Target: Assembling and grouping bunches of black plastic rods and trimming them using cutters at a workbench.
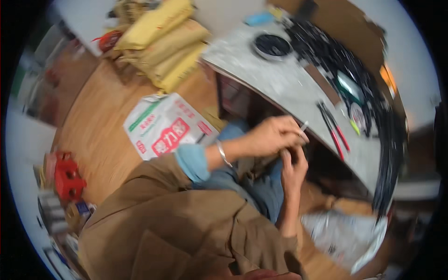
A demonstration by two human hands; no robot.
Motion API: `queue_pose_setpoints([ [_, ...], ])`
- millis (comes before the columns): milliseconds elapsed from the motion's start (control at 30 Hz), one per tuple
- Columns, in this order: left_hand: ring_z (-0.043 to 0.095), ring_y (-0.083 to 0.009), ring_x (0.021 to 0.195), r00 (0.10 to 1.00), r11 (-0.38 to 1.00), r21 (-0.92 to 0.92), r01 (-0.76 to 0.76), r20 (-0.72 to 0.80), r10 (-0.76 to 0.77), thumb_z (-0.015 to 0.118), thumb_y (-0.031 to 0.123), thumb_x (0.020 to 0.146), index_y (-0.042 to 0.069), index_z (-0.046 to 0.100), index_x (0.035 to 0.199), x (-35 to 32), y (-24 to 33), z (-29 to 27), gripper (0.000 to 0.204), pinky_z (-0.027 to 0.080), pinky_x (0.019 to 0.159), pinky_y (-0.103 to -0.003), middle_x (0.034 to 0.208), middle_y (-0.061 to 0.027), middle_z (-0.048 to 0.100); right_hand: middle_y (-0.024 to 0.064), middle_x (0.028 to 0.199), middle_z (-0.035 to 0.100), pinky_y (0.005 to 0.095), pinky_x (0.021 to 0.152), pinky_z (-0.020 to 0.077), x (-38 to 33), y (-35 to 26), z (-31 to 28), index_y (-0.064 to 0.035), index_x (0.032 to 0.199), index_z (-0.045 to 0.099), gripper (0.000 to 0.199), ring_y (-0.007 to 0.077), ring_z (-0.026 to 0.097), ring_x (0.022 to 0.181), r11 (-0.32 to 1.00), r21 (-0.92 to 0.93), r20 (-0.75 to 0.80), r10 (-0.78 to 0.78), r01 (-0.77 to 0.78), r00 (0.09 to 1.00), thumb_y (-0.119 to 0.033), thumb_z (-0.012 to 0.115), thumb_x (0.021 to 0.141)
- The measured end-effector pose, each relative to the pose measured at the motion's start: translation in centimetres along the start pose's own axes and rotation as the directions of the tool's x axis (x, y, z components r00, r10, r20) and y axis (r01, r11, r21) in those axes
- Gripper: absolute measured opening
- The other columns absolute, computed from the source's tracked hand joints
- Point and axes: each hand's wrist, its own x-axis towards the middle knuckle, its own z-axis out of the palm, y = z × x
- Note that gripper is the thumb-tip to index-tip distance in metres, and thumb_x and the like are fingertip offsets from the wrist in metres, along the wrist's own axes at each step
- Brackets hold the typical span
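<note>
My left hand (275, 136), with a silver bangle at its wrist, is closed, and a short white stick like a cigarette (304, 125) pokes out between its fingers. Just below it, my right hand (295, 167) has its thumb and fingers bent together in a pinch. The fingertips of both hands meet in front of the table edge; whatever small thing lies between them is hidden and blurred. Nearest on the tabletop (289, 88) is a pair of red-handled pliers (333, 131), lying with its handles toward me.
A heap of black cables (333, 56) covers the table's far side, near a round black dish (272, 45). Yellow sacks (161, 44) are stacked beyond a printed white bag (168, 126) on the floor. A red plastic stool (69, 177) stands left; clear plastic wrapping (343, 238) lies right.
</note>
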Motion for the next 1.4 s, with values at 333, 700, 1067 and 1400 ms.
queue_pose_setpoints([
  [333,0.049,-0.0093,0.071,0.998,0.996,0.086,0.022,0.062,-0.027,0.063,0.028,0.089,0.0,0.061,0.078,1.3,-1.0,0.1,0.03,0.04,0.065,-0.024,0.078,0.0002,0.052,0.0,0.074,0.059,0.021,0.062,0.0441,0.6,0.1,-1.5,-0.0013,0.087,0.059,0.011,0.006,0.053,0.067,0.872,0.478,0.06,0.086,-0.104,0.995,-0.005,0.069,0.083],
  [700,0.039,-0.0047,0.07,0.852,0.907,-0.234,0.351,0.482,-0.205,0.067,0.015,0.085,0.006,0.047,0.067,2.0,-1.0,-0.9,0.029,0.034,0.059,-0.019,0.075,0.004,0.042,0.0022,0.075,0.062,0.0249,0.067,0.0477,1.0,0.2,-3.2,0.002,0.081,0.062,0.01,0.0087,0.056,0.071,0.862,0.444,0.331,0.093,-0.242,0.939,-0.005,0.07,0.08],
  [1067,0.036,-0.0021,0.065,0.953,0.929,-0.37,0.025,-0.271,-0.133,0.064,0.032,0.091,0.009,0.049,0.074,1.9,-2.7,3.1,0.032,0.034,0.055,-0.019,0.068,0.0067,0.042,-0.0016,0.083,0.06,0.0194,0.062,0.0418,2.3,-0.3,0.4,0.0048,0.101,0.062,0.018,0.004,0.05,0.07,0.929,0.363,-0.033,0.086,-0.068,0.996,-0.011,0.061,0.091],
  [1400,0.057,-0.0173,0.075,0.868,0.799,0.601,-0.04,-0.375,0.326,0.067,0.021,0.082,0.002,0.061,0.094,14.0,-4.1,-10.6,0.022,0.047,0.067,-0.031,0.081,-0.0075,0.059,0.0068,0.076,0.061,0.0265,0.064,0.0481,4.4,-1.1,0.5,0.0026,0.084,0.06,0.014,0.015,0.058,0.067,0.857,0.501,0.063,0.106,-0.123,0.992,-0.01,0.067,0.085],
])
